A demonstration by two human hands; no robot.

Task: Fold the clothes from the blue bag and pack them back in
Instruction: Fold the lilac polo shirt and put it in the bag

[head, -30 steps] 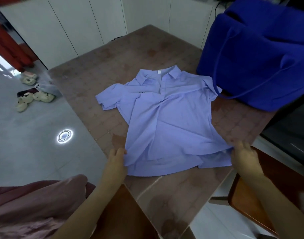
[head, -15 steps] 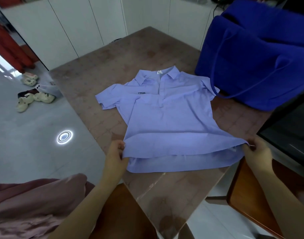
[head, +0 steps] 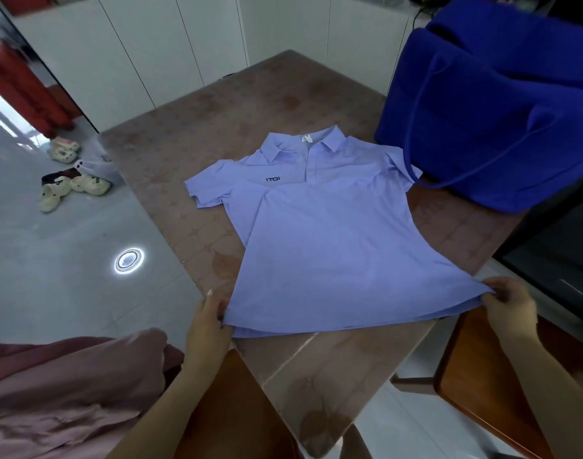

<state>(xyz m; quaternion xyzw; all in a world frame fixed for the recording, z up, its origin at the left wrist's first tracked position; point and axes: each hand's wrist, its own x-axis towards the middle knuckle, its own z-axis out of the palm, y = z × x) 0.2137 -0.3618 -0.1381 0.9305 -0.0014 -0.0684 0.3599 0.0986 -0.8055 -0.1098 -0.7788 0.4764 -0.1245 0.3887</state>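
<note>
Polo shirt (head: 333, 243), one pale blue piece, lies face up on the bench (head: 217, 127), collar pointing away and length running toward the person, whose left grip (head: 207, 323) and right grip (head: 508, 306) each pinch a hem corner, beside one blue bag (head: 482, 111), contents hidden.

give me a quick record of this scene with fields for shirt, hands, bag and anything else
shirt: light blue polo shirt, flat and face up on the table, collar far from the person
left hand: pinches the hem's left corner
right hand: pinches the hem's right corner
bag: blue bag on the table, beyond the shirt's right side
other: pink cloth lower left, slippers on the floor
</note>
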